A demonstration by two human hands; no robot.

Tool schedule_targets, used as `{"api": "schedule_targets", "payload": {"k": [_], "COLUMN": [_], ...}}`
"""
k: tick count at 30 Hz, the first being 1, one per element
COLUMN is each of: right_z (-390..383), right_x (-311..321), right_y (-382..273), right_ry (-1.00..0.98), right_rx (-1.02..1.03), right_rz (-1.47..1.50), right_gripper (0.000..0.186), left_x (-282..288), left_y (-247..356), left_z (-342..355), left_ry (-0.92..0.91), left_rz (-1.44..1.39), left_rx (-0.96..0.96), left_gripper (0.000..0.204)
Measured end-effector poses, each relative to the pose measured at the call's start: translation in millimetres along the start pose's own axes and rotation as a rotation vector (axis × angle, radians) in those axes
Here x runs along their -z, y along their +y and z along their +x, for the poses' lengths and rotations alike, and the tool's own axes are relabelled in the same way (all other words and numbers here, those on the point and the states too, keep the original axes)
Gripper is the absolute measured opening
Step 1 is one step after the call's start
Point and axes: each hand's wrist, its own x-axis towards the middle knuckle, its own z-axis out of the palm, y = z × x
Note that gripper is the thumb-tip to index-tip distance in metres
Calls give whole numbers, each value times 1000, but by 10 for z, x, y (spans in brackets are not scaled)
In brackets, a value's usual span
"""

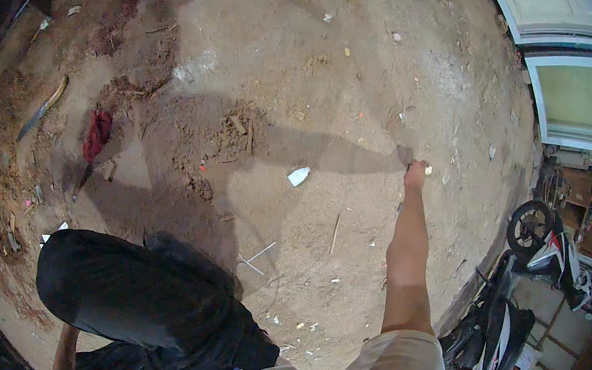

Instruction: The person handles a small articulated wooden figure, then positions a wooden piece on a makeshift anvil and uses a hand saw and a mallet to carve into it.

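Head view: a pale object (pixel 428 170), its kind unclear at this size, is gripped by the right hand (pixel 415 174), right of the white scrap (pixel 298 176). Left of the scrap, a red cloth (pixel 97 136) is located. The left hand's state cannot be told.

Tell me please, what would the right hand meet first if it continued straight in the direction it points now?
Probably the sandy ground just beyond the right hand; no large object shows close ahead in that line, though the hand's height above the ground is unclear.
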Motion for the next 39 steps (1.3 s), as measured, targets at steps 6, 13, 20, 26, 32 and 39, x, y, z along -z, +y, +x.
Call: {"api": "schedule_targets", "payload": {"k": [6, 13, 20, 26, 32, 39], "right_z": [-255, -1312, -3324, -4642, -5018, -4864], "right_x": [464, 1022, 1029, 1029, 941, 1003], "right_y": [-100, -350, -513, -835, -539, -339], "right_ry": [-61, -155, -50, -276, -236, -45], "right_rx": [219, 117, 144, -18, -186, -640], "right_rz": [-94, 309, 502, 550, 531, 707], "right_gripper": [22, 25, 29, 35, 44, 41], "left_x": [48, 51, 77, 236, 373, 418], "left_y": [94, 149, 123, 142, 171, 87], "left_z": [119, 329, 342, 343, 402, 388], "left_ry": [2, 28, 11, -13, -34, -10], "left_rz": [-41, -121, -149, -122, -82, -76], "left_rx": [-24, -67, -81, -100, -123, -145], "left_gripper": [27, 29, 30, 31, 33, 34]}}
